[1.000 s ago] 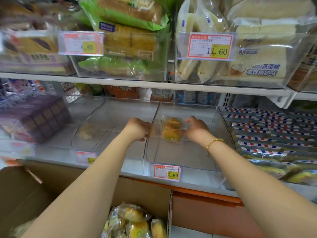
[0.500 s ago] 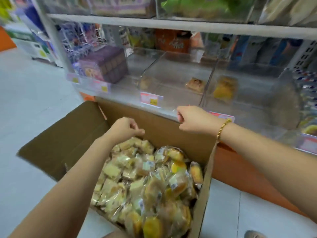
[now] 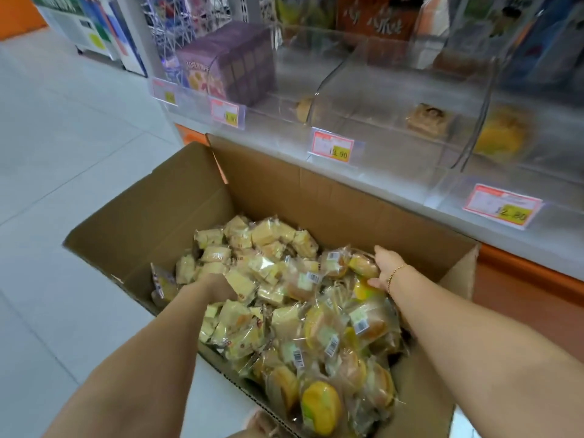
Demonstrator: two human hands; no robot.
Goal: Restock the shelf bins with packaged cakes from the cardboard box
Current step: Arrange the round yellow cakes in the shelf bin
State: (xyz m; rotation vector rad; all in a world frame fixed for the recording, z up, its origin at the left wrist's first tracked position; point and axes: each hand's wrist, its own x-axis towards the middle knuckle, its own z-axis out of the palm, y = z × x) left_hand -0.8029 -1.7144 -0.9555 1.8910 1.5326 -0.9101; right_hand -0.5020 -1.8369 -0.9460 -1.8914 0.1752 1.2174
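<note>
My right hand point(image 3: 384, 267) curls round a round cake point(image 3: 361, 263) in the cardboard box point(image 3: 284, 191). My left hand point(image 3: 218, 287) is buried among square packets point(image 3: 265, 236), grip unclear. Light, soft, slippery film, I judge: pinch gently across the sides.

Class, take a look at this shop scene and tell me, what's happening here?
A person has both hands in a cardboard box full of packaged cakes. The right hand grips a round yellow cake; the left hand is sunk among the square pale cakes, its grip hidden. The clear shelf bins above are nearly empty.
</note>
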